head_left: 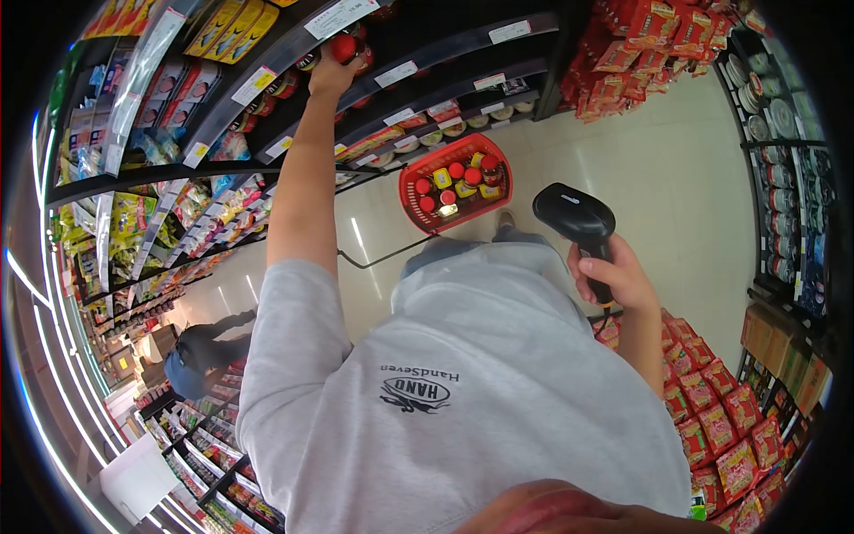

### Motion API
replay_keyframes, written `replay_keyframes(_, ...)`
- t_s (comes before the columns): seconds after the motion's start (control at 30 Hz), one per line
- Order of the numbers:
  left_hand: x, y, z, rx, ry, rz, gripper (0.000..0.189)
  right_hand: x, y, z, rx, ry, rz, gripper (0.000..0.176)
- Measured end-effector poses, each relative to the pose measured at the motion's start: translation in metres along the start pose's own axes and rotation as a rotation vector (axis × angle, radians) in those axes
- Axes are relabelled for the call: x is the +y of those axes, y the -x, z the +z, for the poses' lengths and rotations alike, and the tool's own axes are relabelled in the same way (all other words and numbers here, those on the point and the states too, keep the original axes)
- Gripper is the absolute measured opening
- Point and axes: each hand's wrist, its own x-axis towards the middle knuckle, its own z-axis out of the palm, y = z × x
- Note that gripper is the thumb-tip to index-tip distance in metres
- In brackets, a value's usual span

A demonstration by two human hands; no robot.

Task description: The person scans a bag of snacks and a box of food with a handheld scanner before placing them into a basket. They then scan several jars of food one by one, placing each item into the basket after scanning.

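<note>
My left hand (333, 73) reaches up into the dark shelf on the left, its fingers closed around a red-lidded jar (343, 47). Other red-topped jars stand close by on that shelf, partly in shadow. In my right hand (623, 274) is a black handheld barcode scanner (574, 212), gripped by its handle with its head tilted up and leftward. On the floor in front of my feet sits a red plastic shopping basket (412, 212). Several red-lidded jars and yellow-labelled items lie in it.
Shelves with white price tags (396, 74) run along the left. Red snack packets hang (654, 27) at the top right; more red packets (716, 405) are stacked at lower right. A shelf of jars and cans (778, 187) lines the far right. Another person (200, 360) bends at lower left.
</note>
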Motion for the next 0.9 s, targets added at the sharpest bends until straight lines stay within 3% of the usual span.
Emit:
replay_keyframes(0.17,-0.009,-0.017,0.013,0.082,0.062,-0.047,0.101,0.000,0.000,0.007,0.003,0.031,0.022,0.030)
replay_keyframes(0.27,-0.013,-0.022,0.016,0.025,0.041,-0.118,0.098,0.001,-0.001,0.006,-0.001,0.057,0.015,0.029)
replay_keyframes(0.4,-0.037,-0.033,0.018,-0.065,-0.044,-0.004,0.094,0.005,0.004,0.006,0.044,0.059,0.012,0.030)
replay_keyframes(0.9,-0.050,-0.011,0.001,-0.089,-0.033,-0.036,0.094,0.019,0.007,0.006,0.065,0.027,-0.026,0.033)
